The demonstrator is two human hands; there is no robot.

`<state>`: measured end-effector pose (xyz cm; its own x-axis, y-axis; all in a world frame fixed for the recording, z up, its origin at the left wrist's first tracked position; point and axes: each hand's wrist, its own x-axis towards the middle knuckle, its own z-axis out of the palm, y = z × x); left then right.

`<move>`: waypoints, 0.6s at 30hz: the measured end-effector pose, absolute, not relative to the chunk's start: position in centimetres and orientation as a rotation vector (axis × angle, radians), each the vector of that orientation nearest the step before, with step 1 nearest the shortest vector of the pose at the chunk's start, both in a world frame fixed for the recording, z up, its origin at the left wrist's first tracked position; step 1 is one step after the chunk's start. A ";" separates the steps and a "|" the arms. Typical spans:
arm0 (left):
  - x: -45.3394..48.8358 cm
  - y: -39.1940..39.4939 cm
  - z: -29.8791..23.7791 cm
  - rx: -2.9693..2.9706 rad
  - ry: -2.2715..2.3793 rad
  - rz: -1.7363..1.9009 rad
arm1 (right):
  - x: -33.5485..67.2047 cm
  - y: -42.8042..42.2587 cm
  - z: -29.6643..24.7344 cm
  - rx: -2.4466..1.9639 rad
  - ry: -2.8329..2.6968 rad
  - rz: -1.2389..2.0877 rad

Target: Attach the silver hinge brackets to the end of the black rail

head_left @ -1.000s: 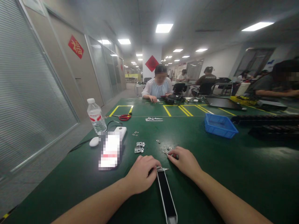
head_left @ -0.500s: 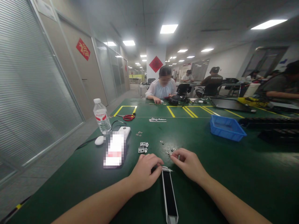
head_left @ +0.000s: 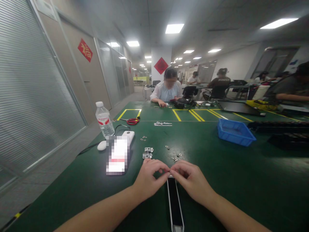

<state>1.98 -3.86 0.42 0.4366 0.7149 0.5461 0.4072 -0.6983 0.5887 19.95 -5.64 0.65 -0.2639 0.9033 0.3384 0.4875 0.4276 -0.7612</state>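
Observation:
A long, narrow white-framed bar with a black face [head_left: 175, 203] lies on the green table, pointing away from me. At its far end my left hand [head_left: 152, 175] is closed in a pinch. My right hand [head_left: 190, 177] pinches there too, its fingertips meeting those of the left. Whatever sits between the fingertips is too small and hidden to make out. Just beyond the right hand lie several small metal rings or nuts [head_left: 175, 159]. Two silver metal brackets [head_left: 147, 153] rest beyond the left hand.
To the left stand a water bottle [head_left: 104, 120], a lit phone-like device [head_left: 118, 156] and a white mouse-shaped object [head_left: 102, 145]. Red-handled scissors [head_left: 132, 121] and thin metal strips [head_left: 163, 123] lie farther off. A blue bin [head_left: 235, 132] is at right; a person [head_left: 166, 90] sits opposite.
My right hand has moved left and toward me, from the small metal parts to the bar's far end, meeting the left fingertips. The left hand has stayed nearly in place.

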 end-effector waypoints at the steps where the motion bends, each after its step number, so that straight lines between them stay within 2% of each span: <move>1: 2.0 -3.9 0.4 2.316 0.962 1.146 | 20.0 -5.6 0.6 -1.171 -1.911 0.679; 8: 2.1 -4.1 0.6 2.324 1.007 1.113 | 19.9 -5.8 0.6 -1.135 -1.969 0.667; 12: 1.8 -3.7 0.7 2.354 1.127 1.085 | 20.2 -5.7 0.5 -1.176 -2.079 0.546; 18: 0.5 -2.5 1.1 2.398 1.363 0.777 | 21.2 -5.4 1.1 -1.293 -2.204 0.469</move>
<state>0.53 -2.49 1.08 0.4116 0.8549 0.3159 0.7071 -0.5182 0.4811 21.20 -5.36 1.09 -0.3962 0.8769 0.2721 0.6903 0.4799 -0.5415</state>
